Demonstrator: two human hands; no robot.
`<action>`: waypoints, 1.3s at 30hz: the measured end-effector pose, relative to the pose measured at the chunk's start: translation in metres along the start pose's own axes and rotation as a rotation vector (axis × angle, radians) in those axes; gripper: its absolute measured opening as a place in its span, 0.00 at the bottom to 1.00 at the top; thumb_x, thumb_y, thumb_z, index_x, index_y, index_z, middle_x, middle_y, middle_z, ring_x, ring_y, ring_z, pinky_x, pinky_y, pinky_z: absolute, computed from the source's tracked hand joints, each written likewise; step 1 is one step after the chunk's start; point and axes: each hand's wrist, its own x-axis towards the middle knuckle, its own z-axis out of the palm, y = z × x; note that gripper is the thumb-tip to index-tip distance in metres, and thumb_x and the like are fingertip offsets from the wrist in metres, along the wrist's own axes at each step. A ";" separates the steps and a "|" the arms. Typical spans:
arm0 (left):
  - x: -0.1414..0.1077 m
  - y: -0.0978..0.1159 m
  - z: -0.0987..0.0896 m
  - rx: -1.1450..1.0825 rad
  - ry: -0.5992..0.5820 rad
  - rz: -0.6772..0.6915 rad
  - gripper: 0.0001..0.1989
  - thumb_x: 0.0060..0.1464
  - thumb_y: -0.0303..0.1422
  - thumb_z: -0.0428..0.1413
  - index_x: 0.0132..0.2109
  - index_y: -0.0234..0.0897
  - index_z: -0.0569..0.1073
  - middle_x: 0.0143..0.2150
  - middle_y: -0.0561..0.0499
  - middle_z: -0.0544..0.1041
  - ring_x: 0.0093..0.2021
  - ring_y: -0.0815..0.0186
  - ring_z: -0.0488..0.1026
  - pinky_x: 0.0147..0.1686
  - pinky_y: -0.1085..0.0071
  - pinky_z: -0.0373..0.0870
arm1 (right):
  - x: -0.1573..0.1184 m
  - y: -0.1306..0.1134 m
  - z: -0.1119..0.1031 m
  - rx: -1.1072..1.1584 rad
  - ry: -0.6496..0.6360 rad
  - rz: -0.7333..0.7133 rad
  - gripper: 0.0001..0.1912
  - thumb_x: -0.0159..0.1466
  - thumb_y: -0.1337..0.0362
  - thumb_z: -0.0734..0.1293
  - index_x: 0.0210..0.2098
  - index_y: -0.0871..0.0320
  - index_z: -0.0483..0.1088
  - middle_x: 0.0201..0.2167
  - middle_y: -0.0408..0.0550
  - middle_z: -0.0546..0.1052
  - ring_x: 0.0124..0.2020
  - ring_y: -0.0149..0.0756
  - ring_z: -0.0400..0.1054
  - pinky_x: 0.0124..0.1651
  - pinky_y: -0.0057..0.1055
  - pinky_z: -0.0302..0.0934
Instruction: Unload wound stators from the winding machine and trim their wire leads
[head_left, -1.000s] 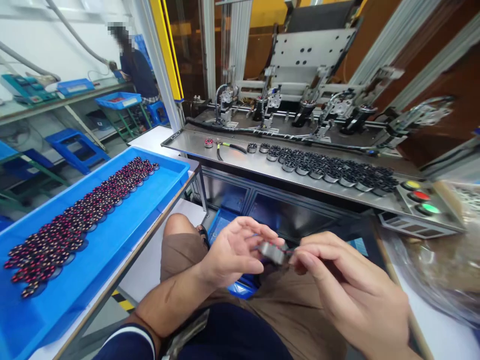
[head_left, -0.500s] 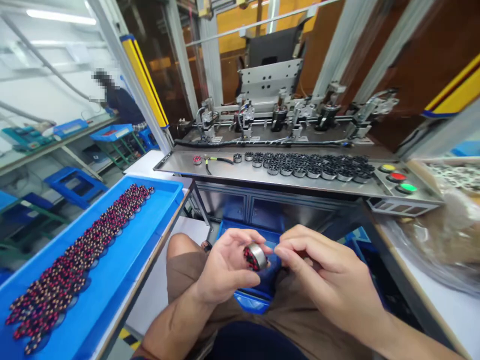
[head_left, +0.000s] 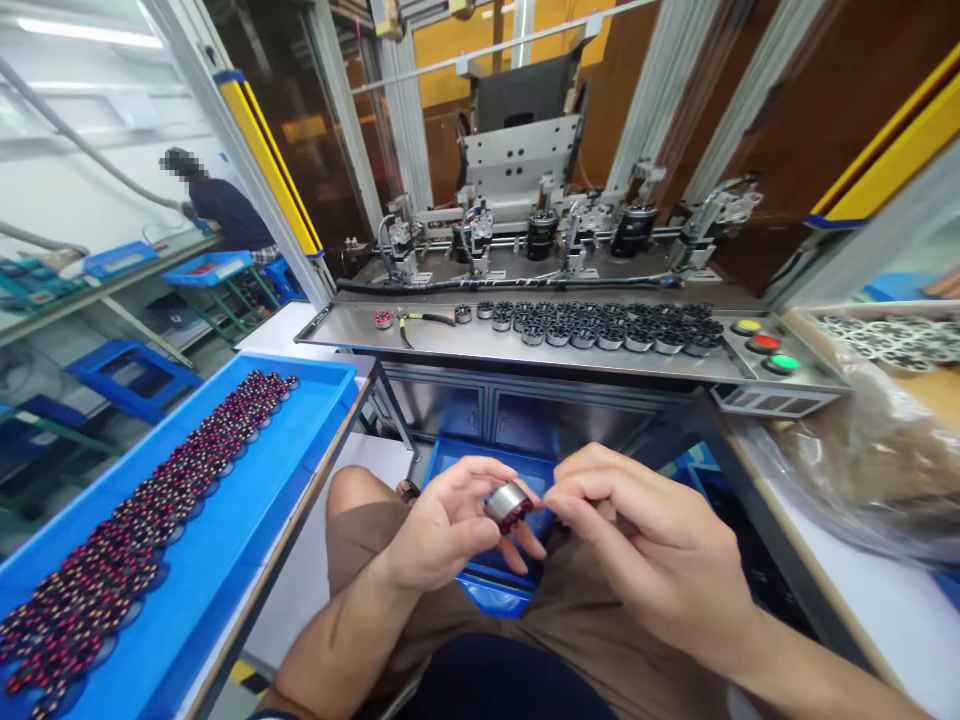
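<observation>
My left hand (head_left: 442, 530) holds a small motor stator (head_left: 508, 503), a steel ring with dark red parts inside, between thumb and fingers above my lap. The ring's outer wall faces up, and the red parts show at its lower right edge. Close beside it, the thumb and forefinger of my right hand (head_left: 652, 545) are pinched together at the ring's right side. Whatever lies in that pinch is too small to make out. Rows of similar dark-cored rings (head_left: 600, 325) stand on the steel ledge ahead.
Left stands a blue tray (head_left: 311, 385) with many red-and-copper wound parts (head_left: 165, 500). Green-handled pliers (head_left: 424, 318) and one red-cored ring (head_left: 384, 319) lie on the ledge. Buttons (head_left: 765, 344) and a plastic-wrapped box (head_left: 877, 400) are at right. A person (head_left: 225, 205) works far left.
The stator has turned in my left hand, so its outer wall now faces up and its red side points down right. My right hand stays pinched beside it. The view has shifted slightly.
</observation>
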 end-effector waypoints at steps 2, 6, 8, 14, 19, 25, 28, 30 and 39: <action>-0.001 0.002 0.006 0.051 0.117 0.182 0.24 0.44 0.30 0.72 0.48 0.41 0.74 0.48 0.49 0.78 0.43 0.64 0.81 0.39 0.73 0.78 | -0.001 0.001 0.001 -0.011 0.018 0.019 0.12 0.69 0.73 0.64 0.29 0.57 0.71 0.25 0.44 0.74 0.26 0.30 0.70 0.28 0.25 0.65; 0.001 0.000 0.009 0.080 0.148 0.198 0.28 0.39 0.32 0.75 0.48 0.39 0.76 0.45 0.49 0.76 0.44 0.65 0.78 0.45 0.72 0.77 | 0.000 0.005 0.003 0.023 -0.005 -0.001 0.12 0.68 0.74 0.64 0.30 0.56 0.72 0.26 0.44 0.75 0.27 0.31 0.71 0.29 0.26 0.66; 0.001 0.000 0.008 0.106 0.116 0.125 0.23 0.43 0.36 0.73 0.47 0.36 0.77 0.44 0.47 0.76 0.38 0.66 0.78 0.40 0.70 0.78 | 0.000 0.006 0.002 0.052 -0.021 -0.020 0.10 0.68 0.74 0.65 0.32 0.56 0.73 0.26 0.44 0.76 0.27 0.32 0.71 0.29 0.26 0.67; 0.004 0.000 0.004 0.200 0.172 0.290 0.17 0.45 0.34 0.72 0.42 0.36 0.79 0.47 0.46 0.76 0.42 0.65 0.78 0.46 0.66 0.78 | -0.007 -0.002 0.010 0.053 0.103 0.115 0.10 0.68 0.71 0.67 0.31 0.55 0.74 0.27 0.44 0.76 0.29 0.32 0.71 0.31 0.27 0.66; 0.010 0.000 -0.001 0.134 0.197 0.322 0.17 0.44 0.33 0.73 0.41 0.38 0.80 0.47 0.46 0.79 0.40 0.66 0.79 0.47 0.64 0.77 | -0.023 -0.012 0.035 0.320 0.116 0.487 0.16 0.69 0.58 0.69 0.25 0.56 0.73 0.23 0.45 0.74 0.24 0.33 0.68 0.27 0.26 0.65; 0.011 0.003 -0.008 0.164 0.214 0.320 0.18 0.42 0.35 0.74 0.40 0.37 0.80 0.47 0.45 0.81 0.40 0.65 0.80 0.45 0.65 0.77 | -0.033 -0.002 0.061 0.739 0.129 0.750 0.20 0.63 0.49 0.74 0.23 0.58 0.74 0.21 0.45 0.73 0.22 0.30 0.65 0.25 0.26 0.62; 0.010 0.003 -0.011 0.177 0.179 0.331 0.17 0.44 0.35 0.73 0.41 0.38 0.80 0.48 0.45 0.80 0.41 0.64 0.80 0.46 0.64 0.77 | -0.034 0.002 0.059 0.920 0.116 0.804 0.19 0.61 0.48 0.75 0.25 0.58 0.77 0.23 0.46 0.75 0.23 0.31 0.66 0.25 0.26 0.63; 0.009 0.003 -0.014 0.195 0.158 0.329 0.16 0.44 0.34 0.72 0.41 0.38 0.80 0.49 0.45 0.80 0.43 0.61 0.81 0.46 0.62 0.77 | -0.034 0.004 0.057 1.090 0.060 0.827 0.21 0.62 0.44 0.72 0.32 0.57 0.80 0.27 0.50 0.78 0.26 0.36 0.70 0.27 0.29 0.66; 0.000 0.013 -0.014 0.516 0.174 0.329 0.40 0.35 0.38 0.76 0.58 0.43 0.75 0.61 0.42 0.75 0.67 0.51 0.66 0.67 0.55 0.59 | -0.035 0.016 0.056 1.002 0.026 0.690 0.20 0.61 0.46 0.74 0.44 0.54 0.79 0.37 0.53 0.81 0.36 0.44 0.76 0.43 0.40 0.74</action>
